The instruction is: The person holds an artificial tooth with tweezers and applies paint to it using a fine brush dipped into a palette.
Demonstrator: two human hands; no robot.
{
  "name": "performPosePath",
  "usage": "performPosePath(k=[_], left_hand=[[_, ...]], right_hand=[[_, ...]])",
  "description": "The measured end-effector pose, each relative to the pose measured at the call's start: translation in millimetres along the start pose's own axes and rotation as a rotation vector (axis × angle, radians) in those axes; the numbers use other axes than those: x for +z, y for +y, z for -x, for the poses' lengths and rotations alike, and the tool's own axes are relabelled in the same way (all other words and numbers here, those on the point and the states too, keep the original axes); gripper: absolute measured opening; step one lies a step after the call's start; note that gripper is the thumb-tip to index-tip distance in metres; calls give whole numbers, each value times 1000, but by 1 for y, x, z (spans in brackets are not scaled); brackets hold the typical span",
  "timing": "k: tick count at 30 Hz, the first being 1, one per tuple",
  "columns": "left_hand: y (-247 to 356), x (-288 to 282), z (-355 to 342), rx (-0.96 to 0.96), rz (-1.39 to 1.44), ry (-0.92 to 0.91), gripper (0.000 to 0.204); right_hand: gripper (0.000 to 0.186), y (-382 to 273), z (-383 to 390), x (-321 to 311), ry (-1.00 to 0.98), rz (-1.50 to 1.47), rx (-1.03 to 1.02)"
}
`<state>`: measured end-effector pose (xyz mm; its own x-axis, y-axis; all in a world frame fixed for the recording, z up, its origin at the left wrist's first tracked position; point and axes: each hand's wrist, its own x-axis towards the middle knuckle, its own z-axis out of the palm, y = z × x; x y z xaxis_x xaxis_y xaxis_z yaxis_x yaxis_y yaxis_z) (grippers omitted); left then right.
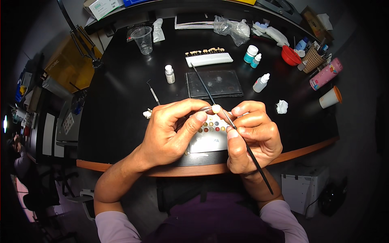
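Note:
Between the fingertips of my left hand (172, 127) is a slim metal piece, mostly hidden. A small cream tooth crown (216, 108) sits at its end. My right hand (256, 135) pinches a thin brush with a dark handle (257, 166), its tip close to the crown. Another thin dark rod (204, 86) slants from behind the crown over the black slab (223, 83); whether something holds it, I cannot tell. Below both hands lies a pale palette (208, 143) with several coloured dots, partly covered by my fingers.
Beyond the slab stands a white shade guide (210, 60) with tooth tabs. Small bottles (169, 74) (261, 83) flank the slab. A metal probe (154, 95) lies left, crumpled tissue (282, 107) right. Farther out are a plastic cup (144, 42), a red bowl (290, 56) and a paper cup (329, 98).

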<state>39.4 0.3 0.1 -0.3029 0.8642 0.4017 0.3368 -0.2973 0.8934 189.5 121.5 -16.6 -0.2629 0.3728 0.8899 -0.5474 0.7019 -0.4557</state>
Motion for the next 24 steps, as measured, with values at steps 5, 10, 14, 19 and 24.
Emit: performPosePath(k=[5, 10, 14, 19, 24], left_hand=[[1, 0, 0, -2, 6, 2, 19], [1, 0, 1, -4, 2, -3, 19], [2, -1, 1, -54, 136, -26, 22], [-4, 0, 0, -23, 142, -61, 29], [-4, -2, 1, -37, 95, -52, 29]], right_hand=[[21, -2, 1, -2, -23, 19, 10], [21, -3, 3, 2, 3, -13, 34], [22, -3, 3, -1, -15, 12, 28], [23, -1, 0, 1, -10, 16, 1], [23, -1, 0, 3, -1, 15, 15]])
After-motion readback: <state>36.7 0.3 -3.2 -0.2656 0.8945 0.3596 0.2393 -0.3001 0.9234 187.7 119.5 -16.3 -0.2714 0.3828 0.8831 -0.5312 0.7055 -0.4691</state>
